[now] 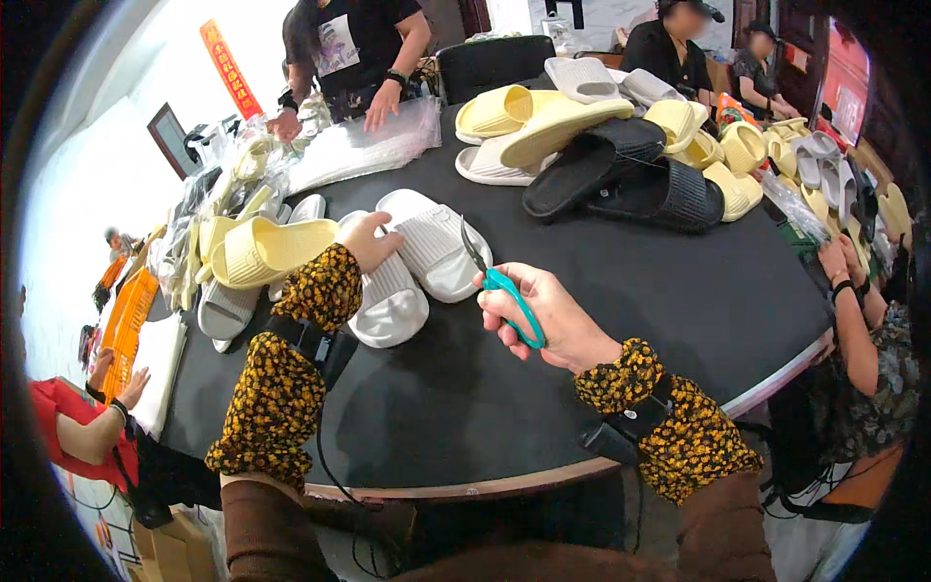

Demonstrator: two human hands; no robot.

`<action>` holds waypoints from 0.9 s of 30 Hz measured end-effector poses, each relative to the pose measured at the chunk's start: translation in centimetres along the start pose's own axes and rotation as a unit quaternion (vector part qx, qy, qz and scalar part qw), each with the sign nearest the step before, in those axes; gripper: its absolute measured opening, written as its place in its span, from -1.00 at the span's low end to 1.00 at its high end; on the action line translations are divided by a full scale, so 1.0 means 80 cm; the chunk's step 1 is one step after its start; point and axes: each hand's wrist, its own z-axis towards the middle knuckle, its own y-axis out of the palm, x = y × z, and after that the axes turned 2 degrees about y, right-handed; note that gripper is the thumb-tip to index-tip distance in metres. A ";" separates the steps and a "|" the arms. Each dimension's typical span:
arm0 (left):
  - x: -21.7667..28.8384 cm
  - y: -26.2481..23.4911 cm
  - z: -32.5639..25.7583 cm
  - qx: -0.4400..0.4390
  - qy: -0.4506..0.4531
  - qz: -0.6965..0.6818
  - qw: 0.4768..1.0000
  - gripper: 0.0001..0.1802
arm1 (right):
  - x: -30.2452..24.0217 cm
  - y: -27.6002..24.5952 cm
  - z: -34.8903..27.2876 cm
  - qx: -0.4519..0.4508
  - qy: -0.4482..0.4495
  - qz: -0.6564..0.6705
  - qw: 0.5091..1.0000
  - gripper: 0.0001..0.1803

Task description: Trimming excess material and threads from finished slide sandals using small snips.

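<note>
A pair of white slippers lies in front of me on the black table, the left slipper (390,312) beside the right slipper (448,254). My left hand (367,242) is closed at the far part of the left slipper, its fingers bent over the strap; the fingertips are partly hidden. Wrapped around teal-handled scissors (497,279), my right hand (555,315) holds them just right of the pair. Their dark, narrow blades point up and away, close to the right slipper's edge. Beside my left wrist rests a yellow slipper (276,250) on a heap of others.
Black slippers (659,194) and yellow slippers (558,126) form a pile at the back of the round table (601,388). Clear plastic bags (373,145) lie at the far side before a standing person (349,48). Other people work at left and right. Cables hang from my wrists.
</note>
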 end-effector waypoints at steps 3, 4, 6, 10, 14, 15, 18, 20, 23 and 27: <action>0.017 -0.004 0.008 -0.052 -0.042 -0.080 0.995 -0.39 | 0.002 0.001 0.003 -0.004 0.010 -0.008 1.000 -0.65; 0.020 -0.008 0.009 -0.085 -0.060 -0.117 0.988 -0.40 | 0.003 0.001 0.004 -0.002 0.015 -0.013 1.000 -0.64; 0.018 -0.012 0.007 -0.056 -0.038 -0.104 0.992 -0.42 | 0.001 0.003 0.004 -0.004 0.018 -0.011 1.000 -0.64; 0.009 -0.017 -0.003 -0.137 -0.083 -0.209 0.965 -0.46 | -0.004 0.007 0.003 0.010 0.030 -0.016 0.999 -0.69; 0.039 -0.030 -0.028 -0.170 -0.125 -0.358 0.909 -0.59 | 0.000 0.002 0.002 0.025 0.003 -0.012 1.000 -0.66; 0.039 -0.032 -0.034 -0.176 -0.130 -0.339 0.915 -0.60 | -0.002 0.005 0.001 0.025 -0.001 -0.007 1.000 -0.66; 0.041 -0.027 -0.051 -0.168 -0.104 -0.388 0.900 -0.50 | -0.002 0.004 0.002 0.040 -0.017 -0.021 0.999 -0.66; 0.052 -0.041 -0.066 -0.165 -0.107 -0.404 0.893 -0.50 | -0.004 0.002 0.001 0.058 -0.013 -0.014 0.998 -0.67; 0.065 -0.058 -0.099 -0.135 -0.117 -0.442 0.879 -0.56 | -0.006 0.003 0.002 0.056 -0.031 -0.008 0.998 -0.66; 0.102 -0.079 -0.142 -0.120 -0.144 -0.531 0.827 -0.54 | -0.004 0.000 0.006 0.043 -0.026 -0.017 0.999 -0.66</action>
